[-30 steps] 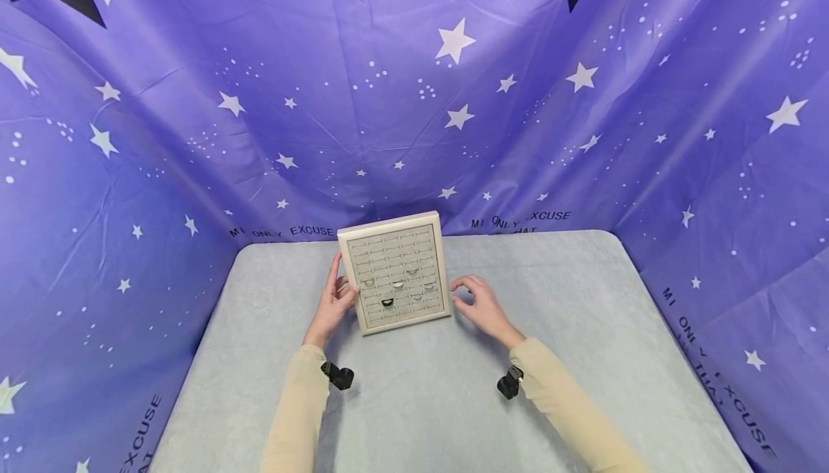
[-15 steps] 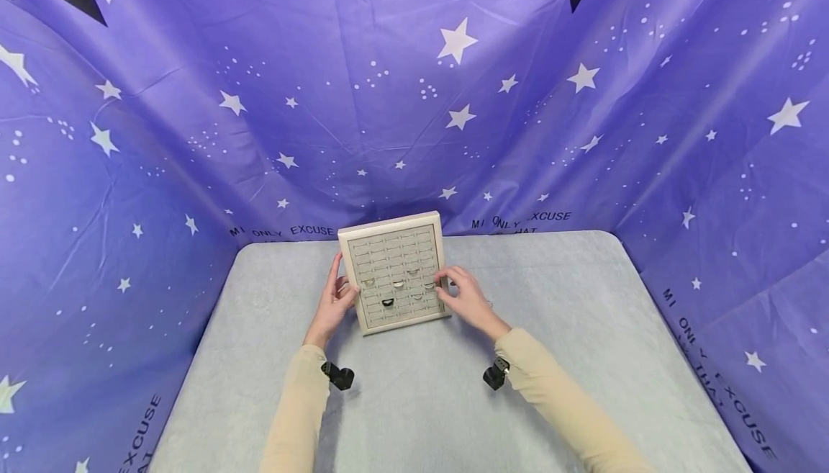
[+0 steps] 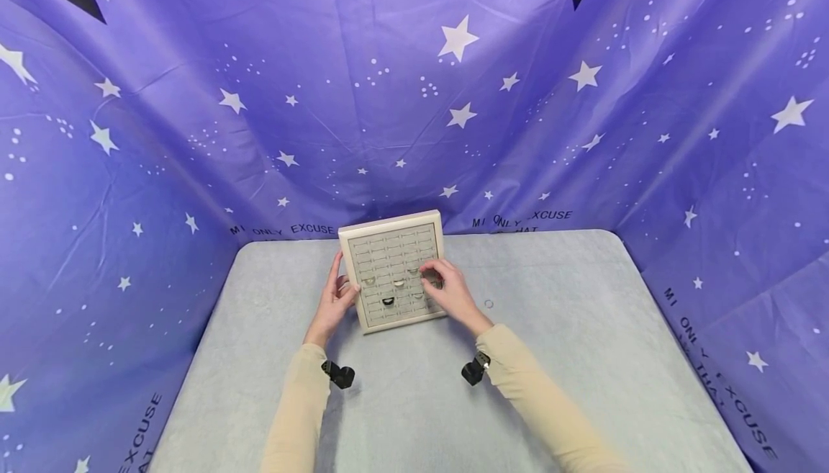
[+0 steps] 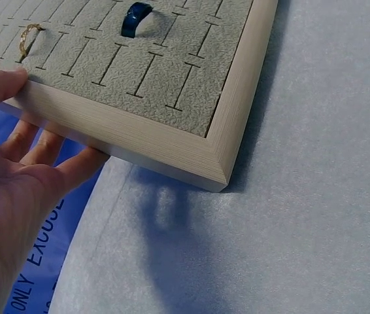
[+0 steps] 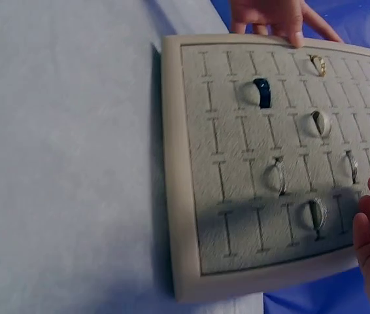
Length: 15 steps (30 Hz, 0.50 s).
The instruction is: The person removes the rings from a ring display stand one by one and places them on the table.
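Note:
A ring display board [image 3: 360, 228] with a pale frame and grey slotted padding is tilted up at the table's back. My left hand [image 3: 332, 307] grips its left edge, thumb on the frame [image 4: 139, 131] and fingers behind. Several rings sit in the slots, among them a dark blue ring [image 5: 263, 93], a gold ring [image 5: 319, 64] and a silver ring [image 5: 321, 124]. My right hand [image 3: 453, 296] is over the board's right part, index finger and thumb bent towards each other close to another silver ring [image 5: 352, 167]. Whether it holds a ring I cannot tell.
A loose thin ring [image 3: 488, 304] lies on the pale grey tabletop [image 3: 583, 358], right of the board. Purple star-printed cloth [image 3: 291, 62] hangs behind the table and along both sides. Each wrist carries a small black camera [image 3: 476, 368].
My right hand has moved left from beside the board to over its right part. The loose ring on the table has come into sight. My left hand keeps its hold.

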### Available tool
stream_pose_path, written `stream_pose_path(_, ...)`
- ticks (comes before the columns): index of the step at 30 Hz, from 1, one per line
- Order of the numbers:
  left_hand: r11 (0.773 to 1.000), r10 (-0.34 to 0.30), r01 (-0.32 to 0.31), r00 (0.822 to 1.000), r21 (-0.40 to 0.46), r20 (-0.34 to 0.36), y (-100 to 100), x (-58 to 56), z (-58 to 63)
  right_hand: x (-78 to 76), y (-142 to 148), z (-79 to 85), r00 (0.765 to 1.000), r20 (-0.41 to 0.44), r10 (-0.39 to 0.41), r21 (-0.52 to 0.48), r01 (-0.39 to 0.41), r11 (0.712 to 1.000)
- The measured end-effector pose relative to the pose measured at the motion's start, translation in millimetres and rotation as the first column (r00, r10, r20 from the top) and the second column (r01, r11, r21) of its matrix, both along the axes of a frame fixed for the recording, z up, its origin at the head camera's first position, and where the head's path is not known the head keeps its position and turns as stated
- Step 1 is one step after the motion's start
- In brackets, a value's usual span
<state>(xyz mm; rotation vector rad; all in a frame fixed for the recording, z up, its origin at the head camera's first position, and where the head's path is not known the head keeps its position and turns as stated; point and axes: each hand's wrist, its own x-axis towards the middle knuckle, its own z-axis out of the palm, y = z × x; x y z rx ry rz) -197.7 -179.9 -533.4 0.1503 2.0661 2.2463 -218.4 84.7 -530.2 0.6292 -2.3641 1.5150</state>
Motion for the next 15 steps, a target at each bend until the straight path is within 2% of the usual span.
stream_pose_path(4,1.0,0.004,-0.004,1.0,-0.003,-0.004,0,-1.7,-3.3,-1.3,-7,3.5,1.0,-0.016,-0.011,0.012,0.011,1.0)
stream_pose_path(7,1.0,0.024,-0.024,1.0,0.002,-0.01,-1,-5.1,-12.1,-2.3,-12,5.1,1.0,-0.015,-0.025,0.017,0.025,1.0)
stream_pose_path(11,0.999,0.054,-0.054,0.998,-0.002,-0.043,-1,-9.2,-24.1,-4.2,-16,5.7,0.999,-0.002,-0.048,0.009,0.048,0.999)
stream_pose_path(15,0.998,0.059,-0.06,0.995,-0.011,-0.079,-2,-10.2,-28.1,-6.6,-19,3.2,0.997,-0.015,-0.071,0.02,0.071,0.997)
